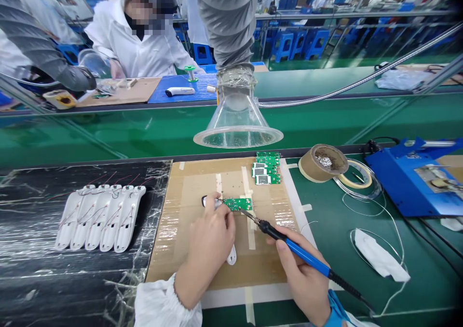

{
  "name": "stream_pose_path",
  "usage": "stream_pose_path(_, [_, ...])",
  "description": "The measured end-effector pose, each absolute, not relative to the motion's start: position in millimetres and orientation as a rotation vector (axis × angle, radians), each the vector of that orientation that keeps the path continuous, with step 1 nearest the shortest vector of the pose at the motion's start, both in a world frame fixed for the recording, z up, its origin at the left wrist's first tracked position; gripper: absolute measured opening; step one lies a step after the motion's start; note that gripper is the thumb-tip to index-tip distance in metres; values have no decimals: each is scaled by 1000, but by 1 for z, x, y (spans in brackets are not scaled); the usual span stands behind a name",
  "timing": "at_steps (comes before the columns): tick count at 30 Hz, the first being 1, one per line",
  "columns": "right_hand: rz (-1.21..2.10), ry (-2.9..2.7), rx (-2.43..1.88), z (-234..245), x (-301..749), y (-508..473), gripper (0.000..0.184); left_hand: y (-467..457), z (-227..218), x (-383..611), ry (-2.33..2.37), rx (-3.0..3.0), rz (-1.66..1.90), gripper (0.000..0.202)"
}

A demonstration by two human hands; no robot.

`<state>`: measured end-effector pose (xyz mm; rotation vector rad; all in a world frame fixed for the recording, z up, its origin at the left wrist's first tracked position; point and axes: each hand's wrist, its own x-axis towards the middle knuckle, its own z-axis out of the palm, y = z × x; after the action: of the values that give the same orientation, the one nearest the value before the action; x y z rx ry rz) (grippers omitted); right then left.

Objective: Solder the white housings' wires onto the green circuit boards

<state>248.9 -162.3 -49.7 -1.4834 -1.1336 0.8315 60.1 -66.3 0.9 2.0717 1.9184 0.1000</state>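
My left hand [211, 242] is closed around a white plastic housing [231, 255] and pins a small green circuit board [238, 204] on the cardboard mat [188, 211]. My right hand [302, 279] grips a blue-handled soldering iron [289, 242], its tip touching the board's right edge. Thin solder wire [376, 206] loops across the green mat to the right.
A stack of green circuit boards [267, 168] lies at the mat's far edge. A row of white housings [101, 216] sits left on black film. A clear fume hood [238, 124] hangs ahead. A tape roll [321, 163], blue soldering station [412, 177] and white cloth [379, 259] lie right. A person works opposite.
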Motion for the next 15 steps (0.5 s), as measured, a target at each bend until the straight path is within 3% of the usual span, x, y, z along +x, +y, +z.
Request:
stream_pose_path(4, [764,-1165,-1497,-46,252,-159,24,-66,0,60,1928,2069,107,26])
stream_pose_path(8, [497,-1281,-1536,-38,266,-134,26,-66,1,60,1927,2046,108,26])
stream_pose_path(12, [174,-1639,-1543,-39,291,-85,26,-64,4,60,1917,2031,78,27])
stream_pose_path(15, [109,-1830,-1454,-48,307,-51,27,-63,8,59,1899,2037,88,29])
